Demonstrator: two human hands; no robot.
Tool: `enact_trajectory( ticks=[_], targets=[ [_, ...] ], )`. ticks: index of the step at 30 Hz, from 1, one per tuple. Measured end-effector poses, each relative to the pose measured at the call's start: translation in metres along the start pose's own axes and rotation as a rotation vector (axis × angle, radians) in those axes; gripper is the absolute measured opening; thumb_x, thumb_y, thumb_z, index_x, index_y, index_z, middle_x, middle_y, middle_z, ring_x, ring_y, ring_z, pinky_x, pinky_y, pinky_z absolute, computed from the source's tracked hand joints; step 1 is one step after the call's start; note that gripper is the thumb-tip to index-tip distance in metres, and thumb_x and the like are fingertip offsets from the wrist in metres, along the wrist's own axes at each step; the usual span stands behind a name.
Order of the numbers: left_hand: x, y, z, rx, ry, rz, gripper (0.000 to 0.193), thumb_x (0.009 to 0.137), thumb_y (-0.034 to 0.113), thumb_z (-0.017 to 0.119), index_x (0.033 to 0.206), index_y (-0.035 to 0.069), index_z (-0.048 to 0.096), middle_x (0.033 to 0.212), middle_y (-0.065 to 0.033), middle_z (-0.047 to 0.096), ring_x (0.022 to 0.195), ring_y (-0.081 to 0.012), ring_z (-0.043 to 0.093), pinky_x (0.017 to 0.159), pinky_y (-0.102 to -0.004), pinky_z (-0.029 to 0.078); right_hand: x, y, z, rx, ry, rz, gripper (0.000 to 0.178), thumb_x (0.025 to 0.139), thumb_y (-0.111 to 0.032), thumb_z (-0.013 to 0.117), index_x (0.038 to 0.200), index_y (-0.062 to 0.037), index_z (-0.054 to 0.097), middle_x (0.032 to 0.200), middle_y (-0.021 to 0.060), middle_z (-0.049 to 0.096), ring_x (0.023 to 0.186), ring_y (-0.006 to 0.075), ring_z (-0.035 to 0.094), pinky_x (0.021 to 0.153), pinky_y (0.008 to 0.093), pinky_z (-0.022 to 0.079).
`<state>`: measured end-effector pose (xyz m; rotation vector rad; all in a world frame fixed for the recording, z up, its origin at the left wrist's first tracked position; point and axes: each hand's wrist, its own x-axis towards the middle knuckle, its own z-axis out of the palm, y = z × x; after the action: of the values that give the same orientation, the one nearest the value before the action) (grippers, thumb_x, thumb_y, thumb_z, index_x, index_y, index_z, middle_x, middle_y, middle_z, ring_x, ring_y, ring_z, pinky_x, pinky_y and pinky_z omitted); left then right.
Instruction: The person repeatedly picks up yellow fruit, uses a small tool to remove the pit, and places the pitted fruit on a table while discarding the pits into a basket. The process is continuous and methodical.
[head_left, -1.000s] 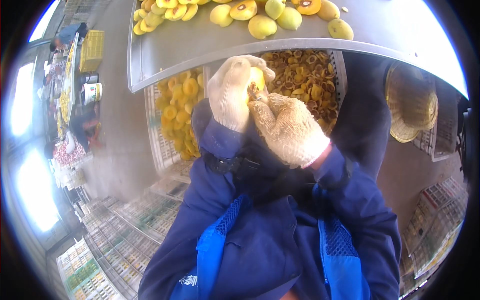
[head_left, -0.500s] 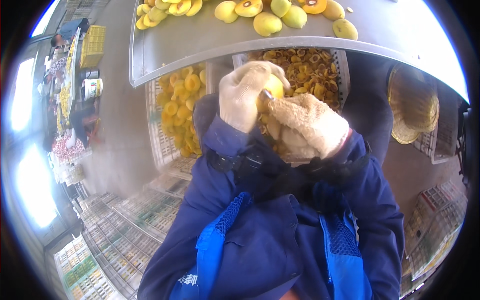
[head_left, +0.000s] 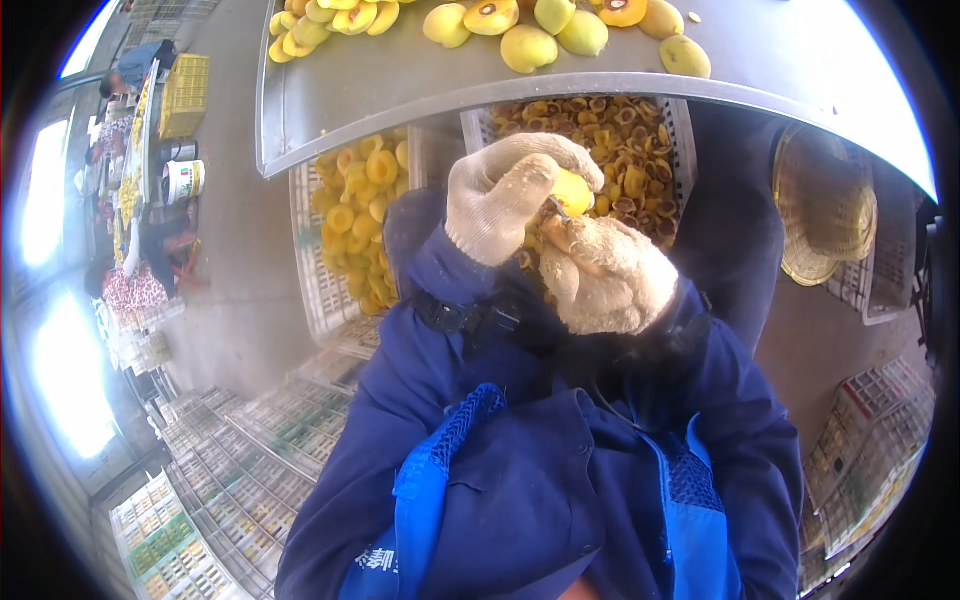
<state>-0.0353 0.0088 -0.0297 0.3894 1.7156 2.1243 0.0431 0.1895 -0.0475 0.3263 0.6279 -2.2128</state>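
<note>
My left hand point(head_left: 505, 195), in a pale knitted glove, is curled round a yellow peach point(head_left: 573, 191) just beyond the table's near edge. My right hand point(head_left: 612, 278), in a thicker fuzzy glove, is closed on a small metal pitting tool point(head_left: 556, 208). Only a short dark piece of the tool shows, at the peach's near side; the rest is hidden in the glove. Below the hands, a white crate point(head_left: 684, 140) holds brown-and-yellow peach scraps. To its left, another white crate point(head_left: 308, 235) is filled with hollowed yellow peach halves.
The metal table point(head_left: 400, 90) ahead carries whole peaches point(head_left: 528, 48) and cut halves point(head_left: 492, 14). Woven baskets point(head_left: 825, 205) stand at the right. Stacked crates point(head_left: 235, 450) fill the lower left. People work at a far-left table, near a yellow crate point(head_left: 185, 95) and white bucket point(head_left: 184, 180).
Both hands have shifted slightly to the right with the peach. My right wrist has turned, and the right hand sits lower, tool still at the peach.
</note>
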Motion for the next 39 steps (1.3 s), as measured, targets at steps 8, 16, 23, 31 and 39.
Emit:
enact_trajectory(
  ticks=[8, 16, 23, 31, 39],
  targets=[
    [-0.018, -0.023, 0.012, -0.217, 0.583, -0.023, 0.051, 0.116, 0.045, 0.053, 0.123, -0.003, 0.069, 0.115, -0.0214, 0.079, 0.093, -0.0313, 0.079, 0.077, -0.04, 0.064, 0.002, 0.03, 0.031, -0.412, 0.472, -0.15, 0.045, 0.115, -0.044, 0.064, 0.094, -0.0055, 0.068, 0.061, -0.0022, 0.053, 0.048, 0.0134, 0.052, 0.046, 0.0307, 0.038],
    [-0.025, 0.088, -0.123, 1.481, 0.576, -0.256, 0.045, 0.106, 0.033, 0.072, 0.138, 0.0, 0.074, 0.121, -0.0215, 0.081, 0.105, -0.0274, 0.08, 0.098, -0.0367, 0.06, -0.008, 0.022, -0.005, -0.055, 0.536, 0.051, 0.054, 0.114, -0.05, 0.063, 0.096, -0.0002, 0.07, 0.059, 0.0012, 0.051, 0.044, 0.015, 0.046, 0.044, 0.032, 0.039],
    [0.159, 0.012, -0.145, 1.613, 0.126, 0.189, 0.062, 0.093, 0.043, 0.079, 0.144, 0.01, 0.071, 0.134, -0.0191, 0.077, 0.128, -0.0368, 0.071, 0.109, -0.0456, 0.057, 0.002, 0.001, -0.003, -0.19, 0.524, -0.031, 0.052, 0.114, -0.047, 0.064, 0.098, 0.0015, 0.072, 0.06, 0.0013, 0.053, 0.046, 0.0129, 0.047, 0.045, 0.0299, 0.037],
    [0.106, 0.042, -0.106, -0.156, 0.312, -0.18, 0.031, 0.103, 0.016, 0.056, 0.125, -0.003, 0.069, 0.108, -0.0207, 0.078, 0.082, -0.0306, 0.074, 0.063, -0.0333, 0.054, 0.003, -0.027, 0.029, -0.833, 0.559, -0.391, 0.038, 0.117, -0.033, 0.059, 0.105, 0.0002, 0.074, 0.081, 0.0185, 0.072, 0.075, 0.0342, 0.072, 0.069, 0.0452, 0.054],
    [0.017, 0.053, -0.004, 0.177, 0.343, 0.059, 0.031, 0.105, 0.017, 0.053, 0.118, -0.007, 0.068, 0.105, -0.022, 0.077, 0.085, -0.0267, 0.076, 0.073, -0.0342, 0.062, 0.031, -0.015, 0.069, -1.296, 0.55, -0.915, 0.019, 0.107, -0.026, 0.072, 0.104, -0.0072, 0.074, 0.085, 0.0203, 0.072, 0.078, 0.0456, 0.073, 0.067, 0.0544, 0.056]
  ],
)
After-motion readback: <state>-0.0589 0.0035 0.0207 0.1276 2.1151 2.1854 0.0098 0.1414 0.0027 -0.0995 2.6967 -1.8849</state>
